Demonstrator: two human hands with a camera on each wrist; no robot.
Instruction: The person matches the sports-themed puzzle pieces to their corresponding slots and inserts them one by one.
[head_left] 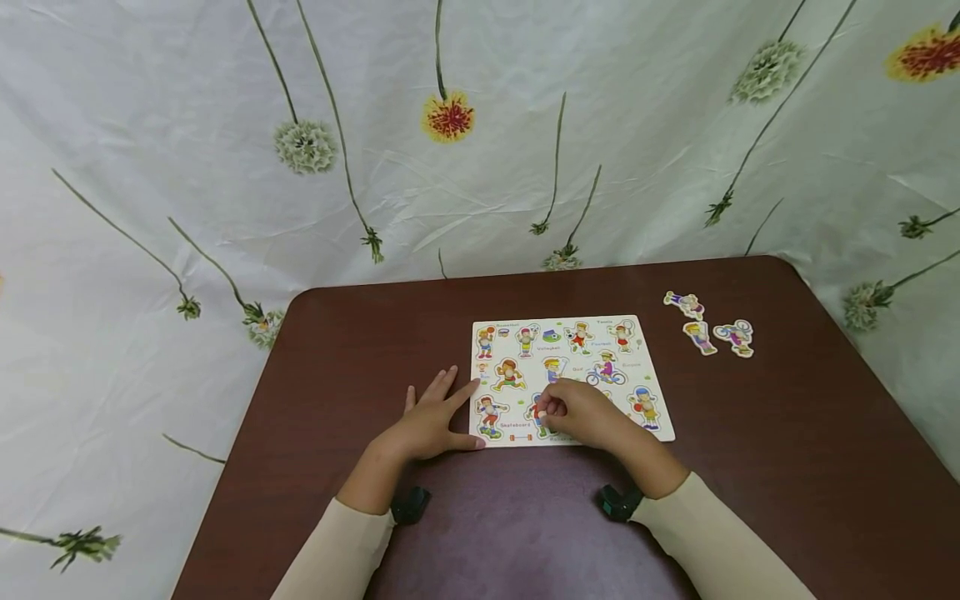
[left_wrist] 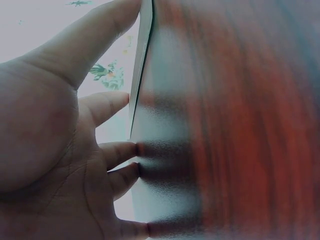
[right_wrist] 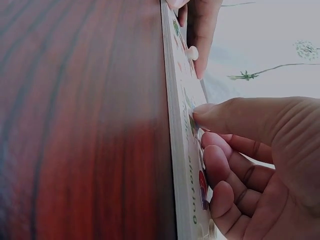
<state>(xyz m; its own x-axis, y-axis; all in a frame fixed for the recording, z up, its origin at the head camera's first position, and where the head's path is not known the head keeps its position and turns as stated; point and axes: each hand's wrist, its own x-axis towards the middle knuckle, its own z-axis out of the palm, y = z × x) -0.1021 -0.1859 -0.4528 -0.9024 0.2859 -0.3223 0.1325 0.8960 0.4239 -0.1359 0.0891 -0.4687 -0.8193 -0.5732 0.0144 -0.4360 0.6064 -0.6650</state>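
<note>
A white puzzle board [head_left: 517,333] printed with children doing sports lies on the table. My left hand [head_left: 429,423] spreads its fingers at the board's left side, with index fingertip and thumb on its edge and the other fingertips on the table. Over the board's lower middle, my right hand [head_left: 585,412] has curled fingers and pinches at a child-shaped puzzle piece [head_left: 537,414] in the bottom row. In the right wrist view the thumb [right_wrist: 220,117] comes right down to the board's face, and the fingers hide most of that piece. A pale knob [right_wrist: 192,53] sticks up from another piece.
To the right of the board lie three loose puzzle pieces: one at the back [head_left: 684,305], one below it [head_left: 700,337] and a bicycle piece [head_left: 735,337]. The brown table [head_left: 360,350] ends at a flower-patterned cloth [head_left: 480,200] hanging behind it.
</note>
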